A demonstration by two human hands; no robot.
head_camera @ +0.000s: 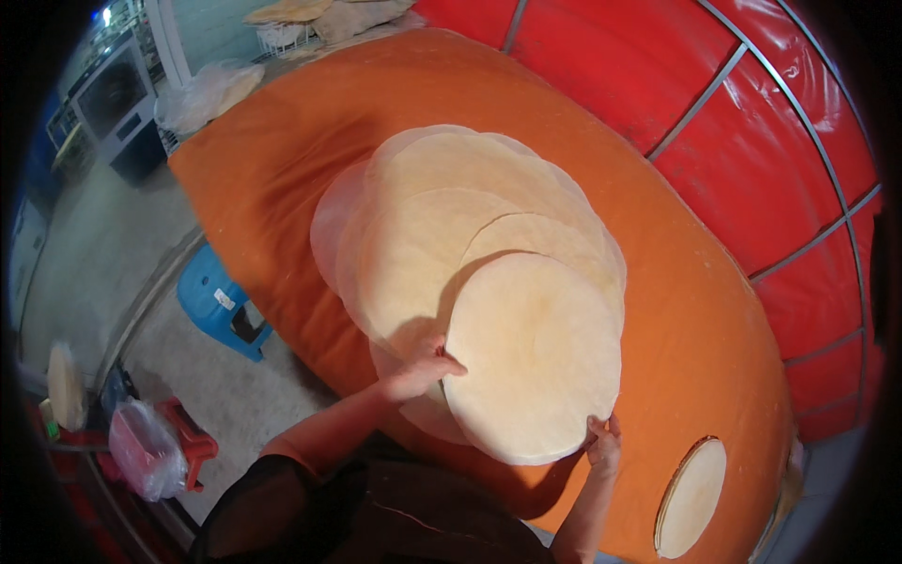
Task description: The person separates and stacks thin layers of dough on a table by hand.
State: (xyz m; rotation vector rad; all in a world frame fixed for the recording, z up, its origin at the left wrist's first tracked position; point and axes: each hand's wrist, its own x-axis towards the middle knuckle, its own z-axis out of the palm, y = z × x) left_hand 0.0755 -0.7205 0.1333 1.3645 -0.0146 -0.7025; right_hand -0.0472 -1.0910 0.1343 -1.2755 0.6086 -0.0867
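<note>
A thick, pale cream round (539,352), apparently a stack of thin discs, is held before me. My left hand (424,370) grips its left edge, thumb on top and fingers underneath. At the lower right rim, my right hand (604,440) pinches the edge, its fingers partly hidden. Beneath and beyond the round, several overlapping thin translucent sheets (423,254) are spread out. Whether these are dough or another material, I cannot tell. They lie on an orange cloth (676,296) covering a large table. A smaller-looking stack of pale rounds (692,499) rests at the near right.
Red sheeting on a metal frame (705,127) borders the far right side. To the left are a blue plastic stool (215,303) and a red stool (190,440) beside a clear plastic bag (144,451). A grey appliance (116,99) stands farther back, near another plastic bag (208,95).
</note>
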